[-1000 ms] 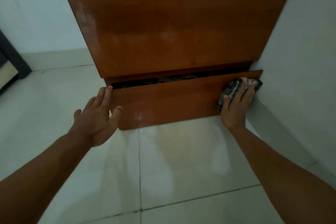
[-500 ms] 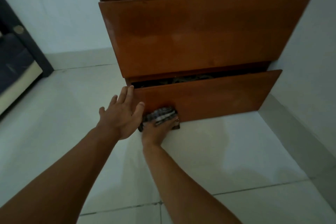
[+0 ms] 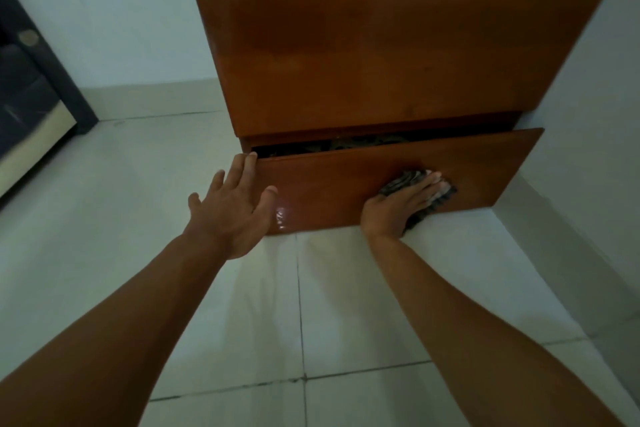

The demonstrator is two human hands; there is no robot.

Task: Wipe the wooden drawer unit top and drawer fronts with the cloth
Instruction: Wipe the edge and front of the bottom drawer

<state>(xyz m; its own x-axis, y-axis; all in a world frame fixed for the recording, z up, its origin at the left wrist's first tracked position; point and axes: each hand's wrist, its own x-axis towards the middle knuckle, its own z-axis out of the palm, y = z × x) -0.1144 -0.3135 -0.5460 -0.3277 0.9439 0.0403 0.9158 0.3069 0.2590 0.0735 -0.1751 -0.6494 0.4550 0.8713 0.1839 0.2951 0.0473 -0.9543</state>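
Pale floor (image 3: 104,218) of large tiles with thin dark grout lines. Plain light walls (image 3: 104,10) behind and at right, a tiled skirting (image 3: 152,94) along their base. Dark furniture (image 3: 31,94) with a cream lower panel stands far left. The light is dim.

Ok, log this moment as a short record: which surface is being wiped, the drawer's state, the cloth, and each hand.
surface being wiped: bottom drawer front
drawer state: pulled slightly open, contents too dark to tell
cloth: checked cloth, flat against the front, right of its middle
right hand: straight fingers press the cloth onto the wood
left hand: open, fingertips at the drawer front's left edge
upper drawer front: no hand on it
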